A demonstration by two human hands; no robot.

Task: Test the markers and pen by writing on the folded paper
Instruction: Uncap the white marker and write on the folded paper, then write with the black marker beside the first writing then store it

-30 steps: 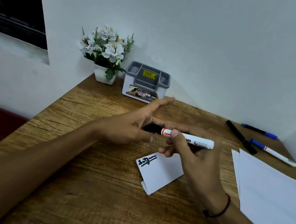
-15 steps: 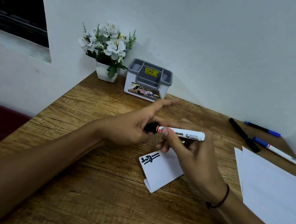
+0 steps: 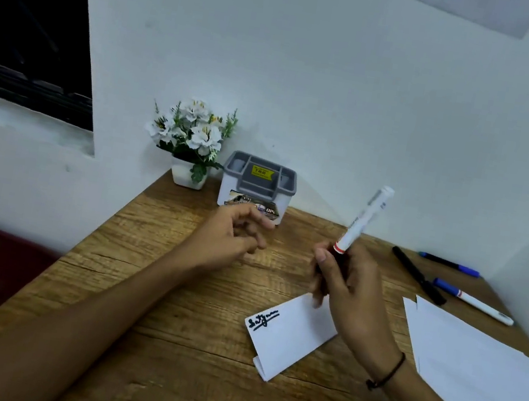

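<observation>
Right hand [image 3: 350,293]: clenched around white whiteboard marker with red band [image 3: 362,221], barrel tilted upward above the wooden tabletop [image 3: 162,357]. Left hand [image 3: 233,237]: released, fingers loosely curled, holding nothing. Folded white paper with black scribble [image 3: 290,336]: flat mid-tabletop, just beneath right hand. Blue-capped white marker [image 3: 472,301]: near far right corner.

Left hand [image 3: 233,237] loosely curled; right hand [image 3: 346,289] gripping.

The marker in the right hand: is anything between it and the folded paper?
Nothing visible is. The right hand holds the marker tilted up above the folded paper, whose blank part lies bare just below; the left hand is off to the side.
</observation>
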